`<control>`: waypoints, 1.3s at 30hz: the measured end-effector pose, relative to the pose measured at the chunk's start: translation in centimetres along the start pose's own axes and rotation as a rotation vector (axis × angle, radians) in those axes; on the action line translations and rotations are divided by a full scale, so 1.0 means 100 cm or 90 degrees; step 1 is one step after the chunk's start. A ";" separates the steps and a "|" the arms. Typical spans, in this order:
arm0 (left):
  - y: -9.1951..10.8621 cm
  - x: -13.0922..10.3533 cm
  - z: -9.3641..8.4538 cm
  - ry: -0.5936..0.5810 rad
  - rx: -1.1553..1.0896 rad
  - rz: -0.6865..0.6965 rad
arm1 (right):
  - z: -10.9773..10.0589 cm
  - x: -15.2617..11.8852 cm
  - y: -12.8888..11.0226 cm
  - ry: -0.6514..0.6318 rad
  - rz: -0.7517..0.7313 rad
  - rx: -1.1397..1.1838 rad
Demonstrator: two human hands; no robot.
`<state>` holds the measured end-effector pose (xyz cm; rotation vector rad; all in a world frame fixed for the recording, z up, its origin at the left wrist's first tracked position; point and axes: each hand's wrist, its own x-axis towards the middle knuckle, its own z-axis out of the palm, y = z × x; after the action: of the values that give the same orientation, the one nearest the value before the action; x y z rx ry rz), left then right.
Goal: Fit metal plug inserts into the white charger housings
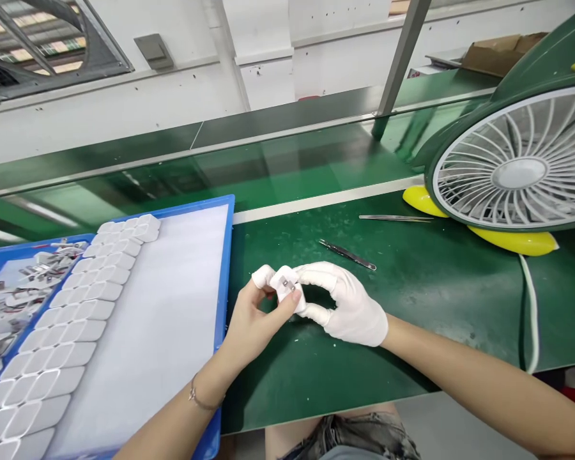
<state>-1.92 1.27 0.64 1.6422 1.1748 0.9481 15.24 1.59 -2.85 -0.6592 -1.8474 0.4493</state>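
Note:
A small white plug charger (281, 279) with two flat metal prongs is held between my two hands above the green bench. My left hand (253, 319), bare but for a white finger cot, grips it from the left with the thumb on its face near the prongs. In a white glove, my right hand (347, 303) pinches its right side between thumb and fingers. Dark tweezers (347, 254) lie on the bench just beyond the gloved hand. Rows of white charger housings (84, 306) stand in the blue tray (230, 223) to my left.
A green fan (520, 172) with yellow feet stands at the right, its white cable (531, 313) running toward the front edge. Silver tweezers (395, 218) lie beside it. Another blue tray (84, 238) at far left holds loose metal and wired parts (38, 275). A raised ledge borders the back.

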 end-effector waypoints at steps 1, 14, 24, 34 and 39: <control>0.000 0.000 0.000 -0.012 0.007 0.000 | -0.001 0.000 0.000 -0.019 0.001 0.003; -0.015 -0.009 -0.001 -0.004 0.218 0.343 | 0.001 -0.010 0.024 0.029 0.093 -0.081; -0.006 -0.005 -0.004 -0.012 0.251 0.359 | -0.001 -0.006 0.024 0.022 0.039 -0.092; -0.009 0.000 -0.005 0.046 0.168 0.404 | -0.003 -0.004 0.023 0.020 0.047 -0.035; -0.013 -0.001 -0.004 0.061 0.292 0.433 | -0.005 -0.005 0.000 0.013 0.196 0.199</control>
<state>-2.69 1.48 -0.42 2.4785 0.9434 1.2373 15.85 1.29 -3.07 -0.7296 -1.6132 0.9098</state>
